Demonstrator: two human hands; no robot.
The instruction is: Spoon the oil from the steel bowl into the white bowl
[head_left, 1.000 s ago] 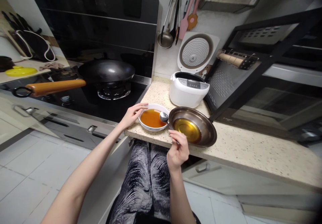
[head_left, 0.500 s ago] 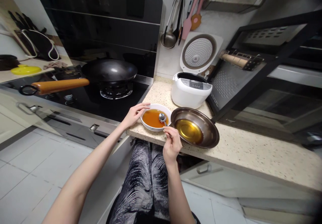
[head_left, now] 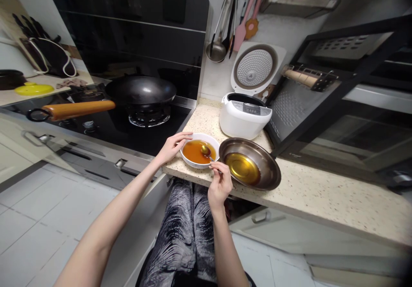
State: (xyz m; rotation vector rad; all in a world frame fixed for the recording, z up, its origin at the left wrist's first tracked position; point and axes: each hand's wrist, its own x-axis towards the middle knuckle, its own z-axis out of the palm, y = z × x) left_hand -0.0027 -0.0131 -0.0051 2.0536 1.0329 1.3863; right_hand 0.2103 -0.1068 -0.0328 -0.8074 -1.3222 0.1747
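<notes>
A white bowl of orange-brown liquid stands near the counter's front edge. My left hand holds its left rim, fingers laid along the edge. Between the thumb and fingers of my right hand is the handle of a metal spoon. Its head is in the bowl at the liquid and looks golden; whether it is filled or just under the surface, I cannot tell. Just right of the bowl, and close to my right hand, sits a wide metal basin with yellow liquid in its bottom.
Behind the basin is a white rice cooker, its lid raised. A black wok rests on the stove to the left, its wooden handle jutting out leftward. Utensils hang on the wall. A dark oven stands at the right.
The spoon's head has shifted slightly left and changed from bare silver to golden with liquid. Both hands have stayed nearly in place.
</notes>
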